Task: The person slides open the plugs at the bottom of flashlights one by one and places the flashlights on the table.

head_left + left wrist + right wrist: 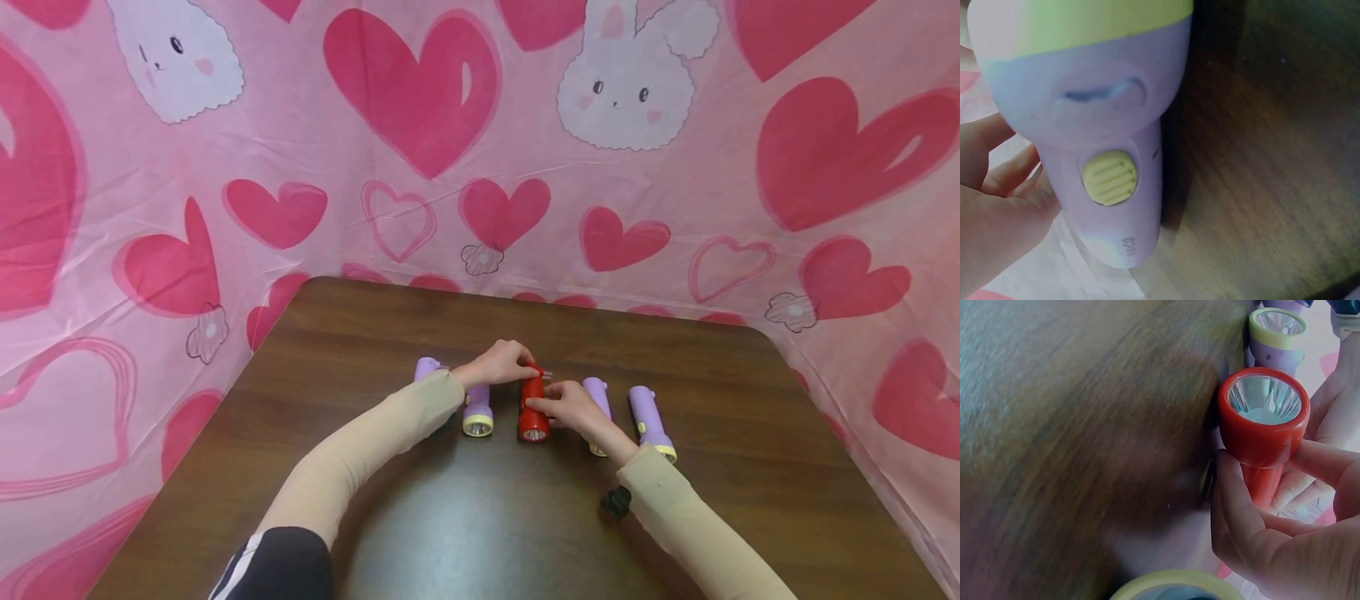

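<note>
A red flashlight (533,422) lies on the table with its lens end toward the person. My left hand (497,365) pinches its tail end. Nearer the lens, the right hand (573,406) grips the body between thumb and fingers, seen closely in the right wrist view just behind the red head (1260,447). Left of it lies a purple flashlight (477,410) with a yellow rim, partly under the left wrist; this flashlight's yellow switch (1110,178) faces up in the left wrist view. Another purple flashlight (426,367) farther left is mostly hidden by the sleeve.
On the right, one purple flashlight (597,390) is partly covered by the right hand and wrist, and another (647,414) lies beyond it. The brown wooden table (450,517) meets a pink heart-patterned cloth (420,225) at its back and sides. A small black object (617,502) sits at the right wrist.
</note>
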